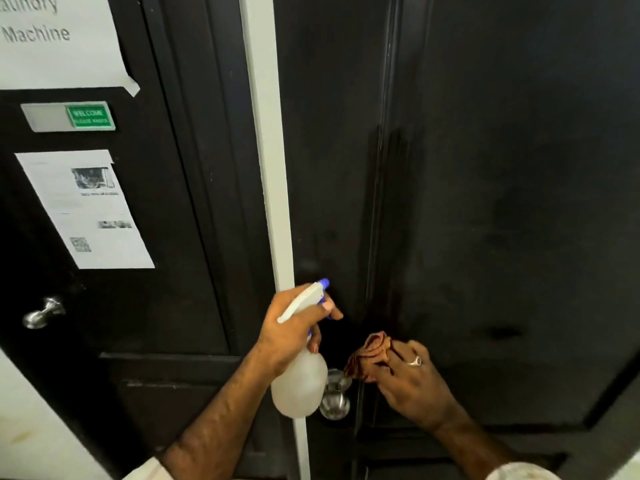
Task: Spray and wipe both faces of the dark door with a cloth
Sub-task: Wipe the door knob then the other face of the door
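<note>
Spray bottle (299, 382) seemingly holds clear liquid

A translucent spray bottle (300, 382) with blue nozzle faces the dark door (485, 202); a crumpled brown cloth (369, 355) presses against it.

Dark door (502, 202) semi-gloss, smudged; spray bottle (299, 382) translucent plastic; cloth (369, 355) soft fabric; knob (334, 403) brushed metal.

door knob (335, 403): partly behind spray bottle (299, 384) | lower notice (85, 209): text blurred | top sign (55, 39): cropped
</note>
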Motion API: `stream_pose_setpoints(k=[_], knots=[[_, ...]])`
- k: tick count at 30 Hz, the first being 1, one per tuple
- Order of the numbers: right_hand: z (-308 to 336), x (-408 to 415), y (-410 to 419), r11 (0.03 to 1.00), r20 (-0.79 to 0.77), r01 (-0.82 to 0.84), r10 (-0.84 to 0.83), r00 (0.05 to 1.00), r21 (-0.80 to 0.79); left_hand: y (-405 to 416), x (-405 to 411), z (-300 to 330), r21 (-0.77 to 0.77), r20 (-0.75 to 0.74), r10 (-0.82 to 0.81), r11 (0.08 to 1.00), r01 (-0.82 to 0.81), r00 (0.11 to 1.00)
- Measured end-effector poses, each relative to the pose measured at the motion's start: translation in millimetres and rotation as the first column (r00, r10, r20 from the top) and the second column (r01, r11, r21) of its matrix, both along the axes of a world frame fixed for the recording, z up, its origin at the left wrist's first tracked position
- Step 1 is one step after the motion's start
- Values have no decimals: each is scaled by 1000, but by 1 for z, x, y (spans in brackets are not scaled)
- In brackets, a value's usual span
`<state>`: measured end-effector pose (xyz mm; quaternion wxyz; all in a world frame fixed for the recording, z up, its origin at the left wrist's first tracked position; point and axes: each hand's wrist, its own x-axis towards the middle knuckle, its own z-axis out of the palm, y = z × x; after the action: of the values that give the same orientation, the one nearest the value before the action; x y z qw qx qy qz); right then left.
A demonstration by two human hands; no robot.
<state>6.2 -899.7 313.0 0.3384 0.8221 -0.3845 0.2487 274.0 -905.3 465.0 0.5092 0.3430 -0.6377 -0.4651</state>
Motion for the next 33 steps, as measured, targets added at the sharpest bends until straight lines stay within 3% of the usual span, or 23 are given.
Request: stream_pose_setpoints(k=[2,5,8,12,14,17,19,21,23,26,28,30,33], knots=[[10,1,0,999,-34,-5,6,999,35,4,7,-17,43,16,21,999,-22,1000],[87,22,-20,995,217,-9,30,976,-97,3,15,-14,44,-9,49,998,-48,999],[196,48,-35,952,454,59,88,887,-299,-2,19,17,-33,-47,40,999,-42,998],[284,81,-47,919,574,113,137,807,-379,-8,26,50,-114,-96,70,990,-80,993],[254,88,-45,927,426,-3,175,888,-374,-3,32,50,-121,-130,99,986,-115,987],[148,76,-34,955,110,-210,236,965,-212,6,46,28,-68,-143,164,982,-175,976],[95,54,-26,961,-85,-256,248,965,-103,11,59,7,-42,-101,169,984,-174,980],[95,38,-27,964,-220,-260,244,944,-46,16,70,-7,3,-67,197,980,-197,978],[132,43,-34,961,-129,-255,241,962,-104,19,74,-12,16,-41,210,978,-209,977],[219,81,-43,958,332,-62,156,930,-279,16,71,-9,-5,-33,212,977,-212,977],[246,111,-45,955,461,-23,163,872,-294,13,68,-6,-10,-49,223,975,-223,974],[221,126,-43,955,363,-106,206,909,-278,13,64,-6,-3,-76,227,974,-228,971],[124,116,-32,972,106,-210,221,969,-109,20,61,-13,50,-53,265,964,-262,963]])
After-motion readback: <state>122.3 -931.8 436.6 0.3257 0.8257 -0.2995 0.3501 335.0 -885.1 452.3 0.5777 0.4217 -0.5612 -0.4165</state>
